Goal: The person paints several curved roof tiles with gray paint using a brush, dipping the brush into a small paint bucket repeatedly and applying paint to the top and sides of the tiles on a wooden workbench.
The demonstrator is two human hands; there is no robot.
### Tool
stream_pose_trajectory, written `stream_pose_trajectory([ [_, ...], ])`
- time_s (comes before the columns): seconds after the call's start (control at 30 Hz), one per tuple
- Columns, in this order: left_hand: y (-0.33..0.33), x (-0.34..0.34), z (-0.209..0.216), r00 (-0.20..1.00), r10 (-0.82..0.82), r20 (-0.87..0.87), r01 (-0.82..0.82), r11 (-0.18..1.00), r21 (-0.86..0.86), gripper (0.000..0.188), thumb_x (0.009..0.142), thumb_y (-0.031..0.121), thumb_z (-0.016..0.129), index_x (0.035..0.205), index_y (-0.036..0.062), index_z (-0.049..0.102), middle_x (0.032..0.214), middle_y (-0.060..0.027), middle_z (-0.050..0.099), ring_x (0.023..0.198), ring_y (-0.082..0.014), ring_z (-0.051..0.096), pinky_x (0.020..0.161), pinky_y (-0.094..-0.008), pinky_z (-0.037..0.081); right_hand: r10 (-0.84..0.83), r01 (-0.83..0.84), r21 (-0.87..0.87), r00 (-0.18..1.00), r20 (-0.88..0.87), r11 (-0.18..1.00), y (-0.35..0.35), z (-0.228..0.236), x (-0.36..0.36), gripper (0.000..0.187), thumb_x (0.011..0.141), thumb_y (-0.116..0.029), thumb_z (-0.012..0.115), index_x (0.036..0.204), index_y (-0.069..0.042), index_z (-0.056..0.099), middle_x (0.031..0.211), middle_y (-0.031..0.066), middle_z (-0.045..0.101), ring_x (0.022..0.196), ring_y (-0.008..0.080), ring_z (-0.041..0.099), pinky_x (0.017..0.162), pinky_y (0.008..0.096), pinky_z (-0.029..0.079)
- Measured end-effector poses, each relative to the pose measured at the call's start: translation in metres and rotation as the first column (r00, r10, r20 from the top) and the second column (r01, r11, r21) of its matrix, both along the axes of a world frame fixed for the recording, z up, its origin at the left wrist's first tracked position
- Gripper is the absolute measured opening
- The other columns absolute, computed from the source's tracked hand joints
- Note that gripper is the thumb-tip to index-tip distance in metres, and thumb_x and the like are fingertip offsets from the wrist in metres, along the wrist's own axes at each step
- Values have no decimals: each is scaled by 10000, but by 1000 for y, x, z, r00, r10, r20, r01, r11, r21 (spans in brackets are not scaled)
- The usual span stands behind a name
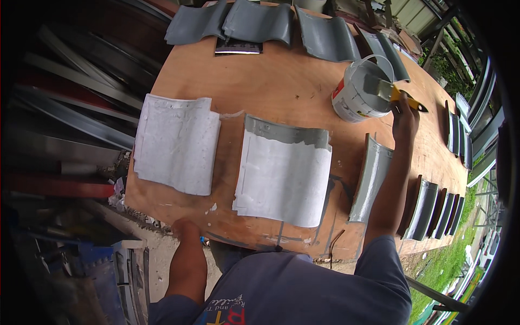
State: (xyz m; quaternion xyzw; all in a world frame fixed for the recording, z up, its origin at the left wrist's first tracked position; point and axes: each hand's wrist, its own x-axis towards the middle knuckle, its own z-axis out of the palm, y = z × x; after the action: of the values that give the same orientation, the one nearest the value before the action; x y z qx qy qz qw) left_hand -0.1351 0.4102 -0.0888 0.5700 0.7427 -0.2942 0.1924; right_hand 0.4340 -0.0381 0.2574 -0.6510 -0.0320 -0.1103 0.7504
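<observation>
1. Taking the half-coated tile as the clock's centre, it lay on the wooden table in front of you, grey along its far edge and white over the rest.
2. Your right hand, at two o'clock, was closed around the handle of the paintbrush, whose head was at the mouth of the bucket, between one and two o'clock.
3. Your left hand was at eight o'clock, by the table's near edge; I could not tell whether it gripped anything.
4. You seemed to be loading the brush with grey paint. Doing that well probably meant wetting mainly the bristle tips and pressing off the excess inside the rim, keeping drips off the table.
5. The tile's wavy face likely favoured a moderate load, since paint could pool in its hollow.
6. The white tile, between nine and ten o'clock, looked chalky and mottled, with a notched corner. The narrow-looking grey tile at three o'clock had a glossy sheen. The tabletop showed wood grain, grey streaks and white specks.
</observation>
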Motion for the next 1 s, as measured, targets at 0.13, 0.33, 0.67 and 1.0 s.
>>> stream_pose_trajectory([
  [0.13,6,-15,-18,991,-134,-4,134,991,21,433,955,221,653,1256,-86,602,1179,-165,737,1063,-322,749,849,-443,631,233,-220,409,972,19,886,-4,-34,-47,249,1026,-179,678,1216,-19,661,1056,47,710,886,142,675,797,295,569],
  [0.33,5,-19,-13,997,-80,6,79,994,70,274,960,194,645,1109,-19,732,1134,-144,758,1029,-300,756,812,-394,627,484,-500,17,828,-284,866,121,-80,-176,279,917,-94,780,1164,18,715,1040,121,739,936,194,704,821,332,578],
  [0.67,11,1,-6,702,-646,-300,548,759,-351,199,942,170,699,1097,77,784,1139,-86,768,984,-218,761,761,-353,621,645,-511,-528,758,95,678,157,-160,-250,282,848,-32,812,1124,-75,776,1077,139,750,968,299,715,859,386,578],
  [1.0,-8,37,54,539,-808,-240,670,583,-459,270,898,251,754,1147,150,780,1178,-27,767,1025,-145,744,782,-304,607,730,-705,-392,674,-111,592,146,-149,-244,244,829,18,798,1066,-41,785,1065,135,758,960,277,729,853,383,573],
])
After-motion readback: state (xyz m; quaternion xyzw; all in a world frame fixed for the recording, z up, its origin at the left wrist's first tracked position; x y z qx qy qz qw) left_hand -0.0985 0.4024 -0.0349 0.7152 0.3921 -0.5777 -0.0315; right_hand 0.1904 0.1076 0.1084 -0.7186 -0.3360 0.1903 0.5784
